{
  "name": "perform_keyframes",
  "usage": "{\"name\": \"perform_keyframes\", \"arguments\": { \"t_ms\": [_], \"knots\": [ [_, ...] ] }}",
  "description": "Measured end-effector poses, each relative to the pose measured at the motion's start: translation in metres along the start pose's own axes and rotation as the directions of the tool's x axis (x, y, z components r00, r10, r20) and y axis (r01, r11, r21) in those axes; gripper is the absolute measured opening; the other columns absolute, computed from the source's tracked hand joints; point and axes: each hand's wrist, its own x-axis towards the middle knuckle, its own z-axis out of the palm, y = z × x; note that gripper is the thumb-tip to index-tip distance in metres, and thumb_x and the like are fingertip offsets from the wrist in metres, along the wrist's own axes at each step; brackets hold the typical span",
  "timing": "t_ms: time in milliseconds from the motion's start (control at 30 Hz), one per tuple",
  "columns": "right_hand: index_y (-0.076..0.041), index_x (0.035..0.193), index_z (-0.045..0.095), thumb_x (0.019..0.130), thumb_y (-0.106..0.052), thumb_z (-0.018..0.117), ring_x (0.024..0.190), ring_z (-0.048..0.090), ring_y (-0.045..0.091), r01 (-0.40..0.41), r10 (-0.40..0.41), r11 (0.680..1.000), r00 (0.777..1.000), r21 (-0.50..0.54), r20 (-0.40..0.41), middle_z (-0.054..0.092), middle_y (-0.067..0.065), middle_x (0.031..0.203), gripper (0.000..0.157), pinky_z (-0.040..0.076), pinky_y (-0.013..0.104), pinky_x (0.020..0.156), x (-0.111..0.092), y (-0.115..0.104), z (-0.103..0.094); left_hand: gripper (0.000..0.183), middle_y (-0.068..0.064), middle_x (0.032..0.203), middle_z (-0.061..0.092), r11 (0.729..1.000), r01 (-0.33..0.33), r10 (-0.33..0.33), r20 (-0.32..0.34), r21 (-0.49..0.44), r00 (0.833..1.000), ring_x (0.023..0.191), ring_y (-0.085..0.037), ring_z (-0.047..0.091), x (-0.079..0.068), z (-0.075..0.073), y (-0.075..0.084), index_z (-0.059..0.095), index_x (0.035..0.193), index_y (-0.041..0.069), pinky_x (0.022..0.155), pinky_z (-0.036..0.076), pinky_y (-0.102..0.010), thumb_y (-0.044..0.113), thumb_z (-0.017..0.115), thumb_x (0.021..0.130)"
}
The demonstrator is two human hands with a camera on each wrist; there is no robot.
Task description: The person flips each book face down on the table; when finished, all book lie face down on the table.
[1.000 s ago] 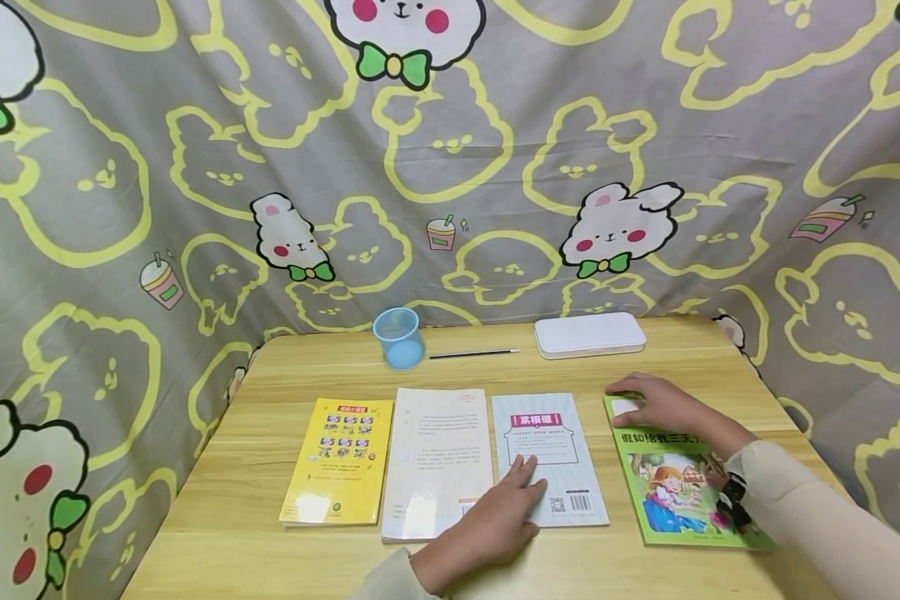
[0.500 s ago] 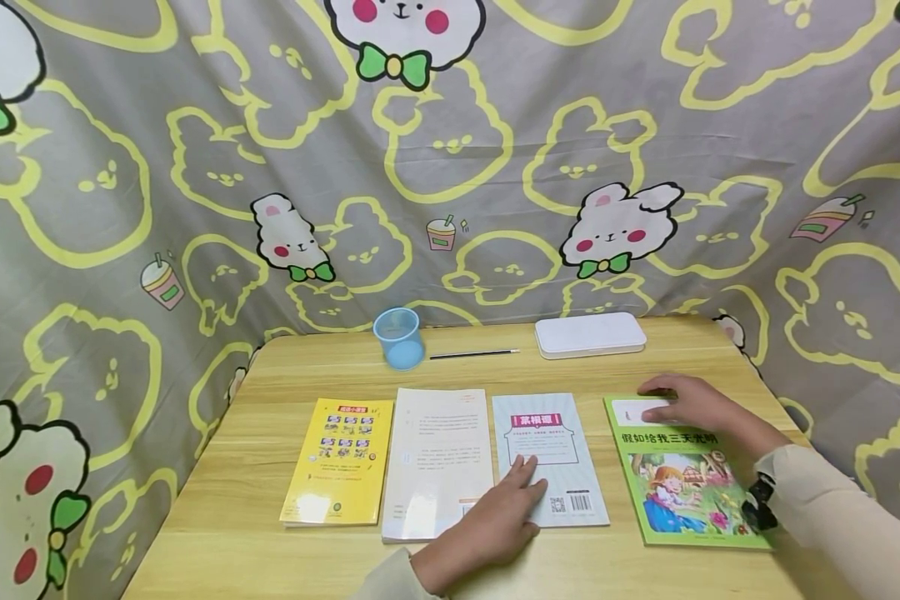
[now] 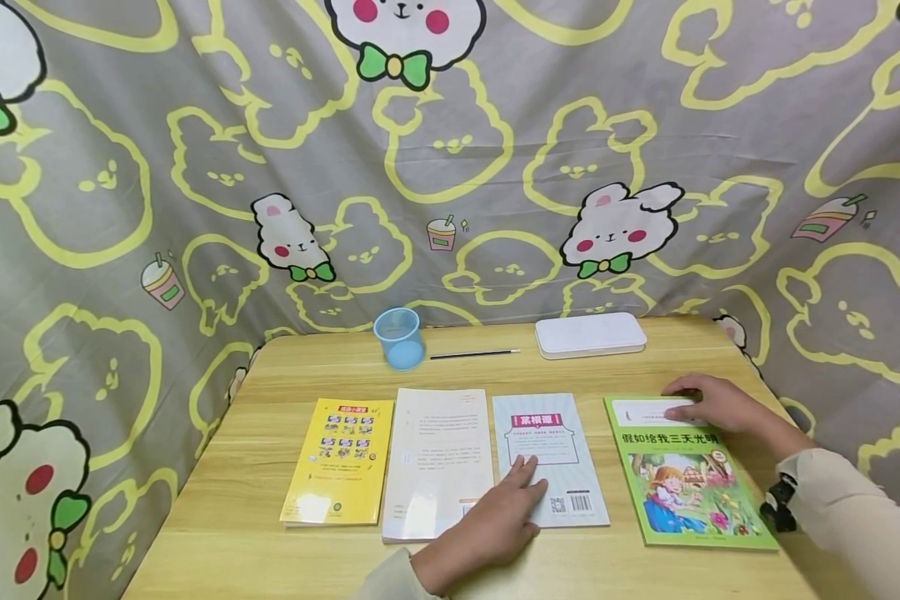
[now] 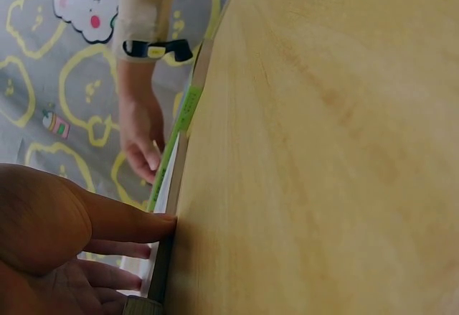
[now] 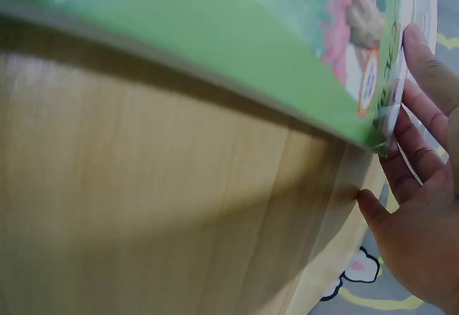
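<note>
My left hand (image 3: 498, 517) rests on the lower left part of a pale blue book (image 3: 562, 479), its fingers stretched out flat over the cover. In the left wrist view, its thumb reaches the book's edge at the tabletop. To the right lies a green book (image 3: 686, 492) with a picture of a girl on its cover. Loosely bent, my right hand (image 3: 723, 412) touches this book's upper right edge. Seen from the right wrist, the fingers (image 5: 423, 146) lie along the top edge near the corner, the thumb apart from it.
Left of the pale blue book lie a thick white book (image 3: 438, 475) and a yellow book (image 3: 341, 475). Behind them stand a blue cup (image 3: 399, 340), a thin black pen (image 3: 474, 354) and a white flat case (image 3: 590, 335). A patterned curtain (image 3: 480, 275) hangs behind the wooden table (image 3: 217, 500).
My right hand has slid rightward along the top edge of the green book, from its left corner towards its right corner, uncovering the title. My left hand has stayed in place.
</note>
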Motion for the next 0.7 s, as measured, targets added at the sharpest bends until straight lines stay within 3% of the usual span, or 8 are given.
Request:
{"name": "perform_keyframes", "arguments": {
  "t_ms": [367,700],
  "knots": [
    [-0.004,0.117,0.072,0.091,-0.032,0.08,0.103,0.06,0.025,-0.021,0.02,0.997,1.0,0.068,0.013,0.07,0.01,0.113,0.039,0.05,0.032,0.081,-0.002,0.007,0.001,0.061,-0.013,0.165,0.036,1.0,0.007,-0.007,0.01,0.008,1.0,0.154,-0.03,0.03,0.0,-0.003,0.002,0.057,0.147,0.008,0.123,0.034,-0.037,0.019,0.078,0.091],
    [-0.005,0.119,0.072,0.092,-0.032,0.079,0.1,0.058,0.018,-0.035,0.032,0.993,0.999,0.112,0.028,0.069,0.011,0.115,0.038,0.047,0.031,0.082,-0.001,0.013,0.003,0.063,-0.012,0.161,0.043,0.996,0.011,-0.011,0.001,0.083,1.0,0.151,-0.028,0.037,0.004,-0.007,0.004,0.06,0.145,0.011,0.121,0.037,-0.036,0.036,0.079,0.09]
  ]
}}
